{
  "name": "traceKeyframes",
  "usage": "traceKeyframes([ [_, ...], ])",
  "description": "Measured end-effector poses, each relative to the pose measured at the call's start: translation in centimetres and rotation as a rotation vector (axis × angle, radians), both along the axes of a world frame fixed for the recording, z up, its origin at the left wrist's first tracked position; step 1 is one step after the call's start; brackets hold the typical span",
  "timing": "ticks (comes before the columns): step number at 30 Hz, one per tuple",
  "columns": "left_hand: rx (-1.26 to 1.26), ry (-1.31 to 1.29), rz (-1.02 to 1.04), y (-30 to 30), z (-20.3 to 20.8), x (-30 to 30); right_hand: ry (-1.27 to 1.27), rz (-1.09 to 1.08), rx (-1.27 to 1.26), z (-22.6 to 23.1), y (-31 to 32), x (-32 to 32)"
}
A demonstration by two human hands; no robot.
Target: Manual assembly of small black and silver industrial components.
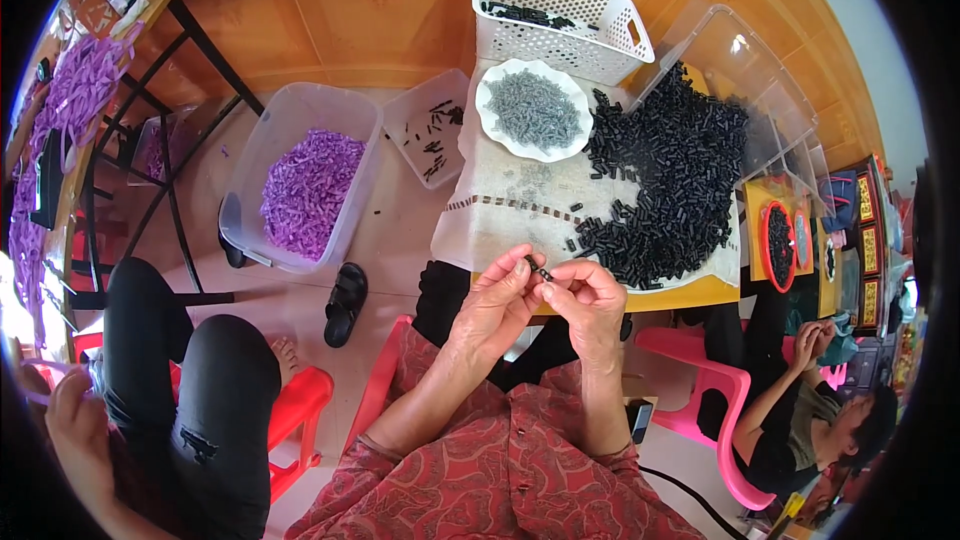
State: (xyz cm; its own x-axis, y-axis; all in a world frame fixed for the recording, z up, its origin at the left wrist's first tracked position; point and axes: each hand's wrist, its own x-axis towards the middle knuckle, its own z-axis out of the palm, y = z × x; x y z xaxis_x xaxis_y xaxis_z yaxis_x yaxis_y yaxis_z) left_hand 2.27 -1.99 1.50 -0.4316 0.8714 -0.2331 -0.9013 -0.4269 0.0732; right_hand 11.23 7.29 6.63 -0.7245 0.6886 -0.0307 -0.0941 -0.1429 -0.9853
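Note:
My left hand [492,308] and my right hand [588,308] meet just above the table's near edge, both with fingers pinched. Between their fingertips is a small black tubular piece [537,266], mostly covered by the fingers. Right of the hands, a big pile of similar black pieces [670,200] spreads over the cloth-covered tabletop [500,240]. A white scalloped plate [488,122] farther back bears a heap of small clear-grey parts [535,110].
A white perforated basket [560,45] and a clear bin [790,105] tipped toward the pile stand behind. On the floor at left, a translucent tub [370,130] holds purple pieces, beside a shallow tray [410,110] and a black sandal [346,305]. People sit on both sides.

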Motion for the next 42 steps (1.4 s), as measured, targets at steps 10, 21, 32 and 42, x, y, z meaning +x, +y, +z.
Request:
traceKeyframes([
  [10,-0.014,0.016,0.003,0.0,0.0,0.2,-0.015,-0.007,0.125,-0.5,-0.1,0.0],
  [21,-0.033,0.095,0.032,0.1,-0.2,0.5,-0.035,-0.039,0.182,-0.1,-0.5,-0.1],
  [32,0.029,0.148,0.042,0.1,-0.1,0.5,0.001,-0.116,0.269,0.5,-1.5,-0.6],
  [42,-0.018,0.24,0.138,0.2,-0.1,0.9,-0.005,-0.211,0.478,0.1,-1.9,-1.0],
])
